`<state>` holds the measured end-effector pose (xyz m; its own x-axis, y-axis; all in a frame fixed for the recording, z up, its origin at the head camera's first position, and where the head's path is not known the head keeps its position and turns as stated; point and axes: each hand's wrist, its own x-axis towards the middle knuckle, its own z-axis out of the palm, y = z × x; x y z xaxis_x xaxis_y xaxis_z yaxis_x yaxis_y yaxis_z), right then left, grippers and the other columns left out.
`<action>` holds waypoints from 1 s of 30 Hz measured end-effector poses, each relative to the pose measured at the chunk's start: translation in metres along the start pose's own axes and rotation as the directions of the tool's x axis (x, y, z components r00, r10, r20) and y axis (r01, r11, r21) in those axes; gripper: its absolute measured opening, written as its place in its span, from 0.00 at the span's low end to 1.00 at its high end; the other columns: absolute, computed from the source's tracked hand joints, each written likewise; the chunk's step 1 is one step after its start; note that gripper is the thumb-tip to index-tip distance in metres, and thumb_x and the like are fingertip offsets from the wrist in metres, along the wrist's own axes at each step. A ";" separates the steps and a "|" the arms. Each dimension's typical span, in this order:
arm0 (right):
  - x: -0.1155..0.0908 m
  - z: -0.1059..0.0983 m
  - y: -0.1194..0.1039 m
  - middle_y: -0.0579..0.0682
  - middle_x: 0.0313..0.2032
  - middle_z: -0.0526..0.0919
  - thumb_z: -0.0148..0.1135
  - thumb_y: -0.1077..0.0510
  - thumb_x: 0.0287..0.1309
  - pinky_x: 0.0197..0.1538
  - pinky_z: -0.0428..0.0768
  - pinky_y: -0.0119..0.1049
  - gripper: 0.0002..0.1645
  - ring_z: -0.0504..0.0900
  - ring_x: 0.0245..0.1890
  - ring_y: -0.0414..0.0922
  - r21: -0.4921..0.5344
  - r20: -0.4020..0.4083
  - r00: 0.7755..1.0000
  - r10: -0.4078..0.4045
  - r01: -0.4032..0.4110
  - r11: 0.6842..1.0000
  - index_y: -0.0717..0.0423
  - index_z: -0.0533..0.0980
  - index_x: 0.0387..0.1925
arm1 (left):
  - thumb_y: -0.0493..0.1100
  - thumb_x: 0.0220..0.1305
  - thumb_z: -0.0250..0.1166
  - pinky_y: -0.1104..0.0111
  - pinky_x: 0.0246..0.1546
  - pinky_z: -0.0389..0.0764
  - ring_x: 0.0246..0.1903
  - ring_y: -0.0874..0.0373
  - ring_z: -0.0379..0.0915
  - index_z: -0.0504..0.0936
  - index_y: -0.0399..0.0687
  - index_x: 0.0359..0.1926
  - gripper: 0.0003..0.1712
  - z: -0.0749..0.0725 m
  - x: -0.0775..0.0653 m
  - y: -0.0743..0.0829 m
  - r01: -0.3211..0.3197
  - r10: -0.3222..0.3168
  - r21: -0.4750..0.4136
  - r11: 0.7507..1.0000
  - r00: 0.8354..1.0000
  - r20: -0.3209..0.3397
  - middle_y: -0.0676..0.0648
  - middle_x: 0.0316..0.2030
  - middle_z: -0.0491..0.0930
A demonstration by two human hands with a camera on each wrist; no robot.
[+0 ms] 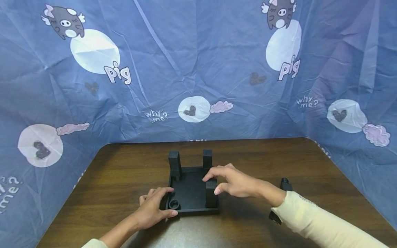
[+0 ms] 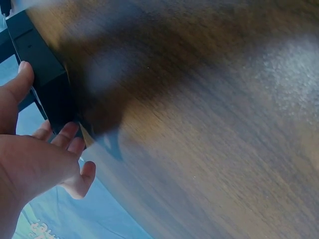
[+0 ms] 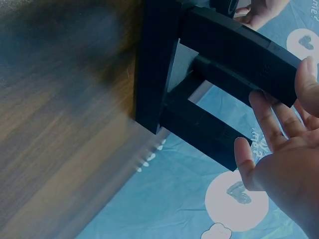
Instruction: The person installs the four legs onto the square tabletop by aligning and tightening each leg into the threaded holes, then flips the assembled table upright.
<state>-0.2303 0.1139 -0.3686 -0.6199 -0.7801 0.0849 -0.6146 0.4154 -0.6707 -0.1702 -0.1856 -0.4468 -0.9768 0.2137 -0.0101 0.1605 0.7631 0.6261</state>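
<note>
A small black table lies upside down, its rimmed square top (image 1: 189,191) flat on the wooden surface. Three square legs stand up from its corners: back left leg (image 1: 174,163), back right leg (image 1: 207,158) and front right leg (image 1: 211,194). A round threaded socket (image 1: 174,204) shows at the front left corner. My left hand (image 1: 152,206) holds that corner, thumb at the front rim and fingers along the left side. With thumb and fingers on opposite sides, my right hand (image 3: 284,134) grips the front right leg near its upper end.
Another black leg with a threaded end (image 1: 285,182) lies on the wooden table (image 1: 248,227) at the right, partly hidden under my right forearm. Blue printed cloth (image 1: 198,69) hangs behind the table and along both sides.
</note>
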 end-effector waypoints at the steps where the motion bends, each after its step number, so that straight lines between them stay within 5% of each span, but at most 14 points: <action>1: 0.000 0.000 0.000 0.33 0.53 0.78 0.67 0.65 0.54 0.63 0.52 0.54 0.26 0.69 0.61 0.43 0.004 0.000 1.000 0.006 -0.006 1.000 0.38 0.76 0.51 | 0.55 0.48 0.75 0.50 0.48 0.52 0.56 0.52 0.63 0.73 0.51 0.60 0.38 0.000 0.000 0.000 -0.001 0.001 -0.001 1.000 1.000 0.000 0.50 0.57 0.74; 11: -0.005 -0.003 -0.001 0.35 0.55 0.77 0.68 0.59 0.56 0.61 0.53 0.53 0.31 0.69 0.59 0.42 -0.003 -0.005 1.000 0.028 -0.028 1.000 0.36 0.72 0.60 | 0.55 0.47 0.76 0.50 0.49 0.52 0.56 0.52 0.63 0.74 0.52 0.59 0.37 -0.002 0.000 0.000 -0.001 0.001 0.001 1.000 1.000 0.000 0.51 0.57 0.75; 19: -0.020 -0.012 0.006 0.40 0.53 0.78 0.70 0.60 0.53 0.59 0.57 0.50 0.34 0.72 0.56 0.42 -0.061 -0.137 0.990 -0.022 0.014 0.998 0.47 0.71 0.62 | 0.56 0.47 0.75 0.51 0.49 0.52 0.56 0.53 0.63 0.74 0.53 0.59 0.38 -0.001 0.001 0.001 0.002 -0.002 0.002 1.000 1.000 0.006 0.51 0.57 0.74; 30: -0.058 -0.021 0.031 0.40 0.55 0.77 0.71 0.59 0.52 0.58 0.59 0.54 0.34 0.71 0.56 0.45 -0.069 -0.213 0.974 0.080 -0.097 0.993 0.45 0.71 0.61 | 0.55 0.46 0.76 0.51 0.48 0.53 0.55 0.52 0.64 0.74 0.52 0.58 0.37 -0.001 0.000 0.001 -0.007 0.008 0.014 1.000 1.000 -0.016 0.52 0.55 0.75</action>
<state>-0.2240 0.1819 -0.3790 -0.7569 -0.6266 0.1857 -0.5837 0.5204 -0.6232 -0.1701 -0.1851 -0.4458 -0.9777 0.2097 0.0073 0.1697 0.7696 0.6155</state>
